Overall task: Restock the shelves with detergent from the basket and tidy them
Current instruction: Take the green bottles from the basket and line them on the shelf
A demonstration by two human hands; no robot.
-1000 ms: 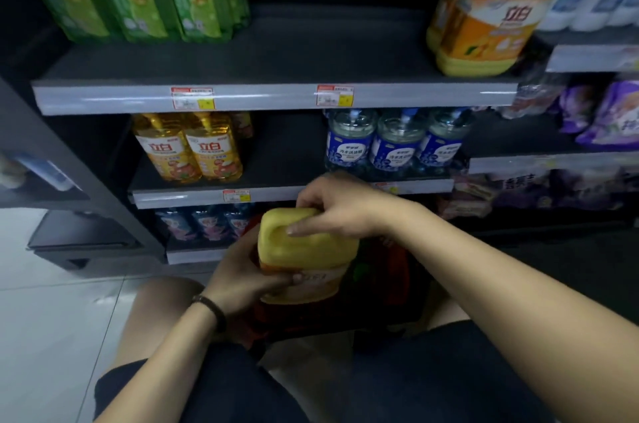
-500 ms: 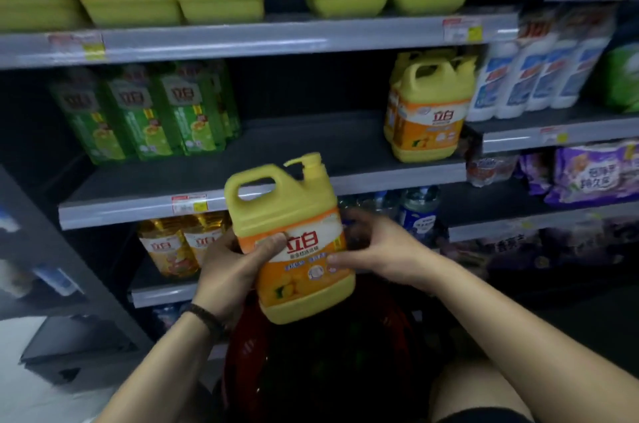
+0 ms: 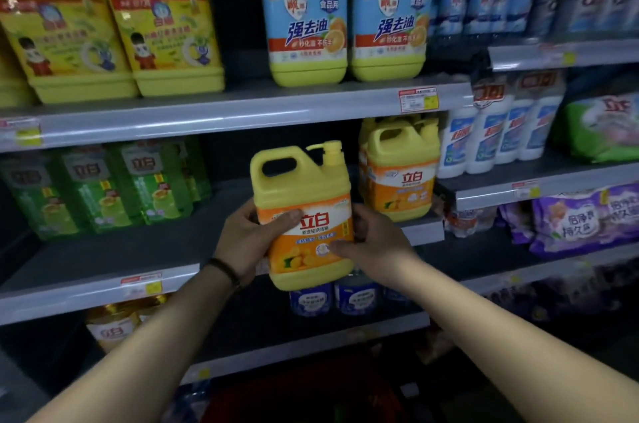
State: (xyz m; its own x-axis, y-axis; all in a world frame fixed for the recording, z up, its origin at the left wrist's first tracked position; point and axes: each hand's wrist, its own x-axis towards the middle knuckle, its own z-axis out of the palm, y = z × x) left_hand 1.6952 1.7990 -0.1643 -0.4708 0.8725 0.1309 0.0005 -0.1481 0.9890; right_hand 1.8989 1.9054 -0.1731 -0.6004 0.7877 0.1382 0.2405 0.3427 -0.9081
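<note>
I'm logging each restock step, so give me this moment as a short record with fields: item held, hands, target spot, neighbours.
item held: yellow plastic detergent jug with orange label and pump top, upright, off the shelf
left hand: grips the jug's left side
right hand: grips its right side
target spot: probably the bare grey middle shelf
neighbours: matching yellow jugs to the right, green refill packs to the left

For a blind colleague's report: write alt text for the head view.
Both hands, left hand and right hand, hold an upright yellow detergent jug before the middle shelf, beside matching yellow jugs. Green detergent bottles stand on the left.
</note>
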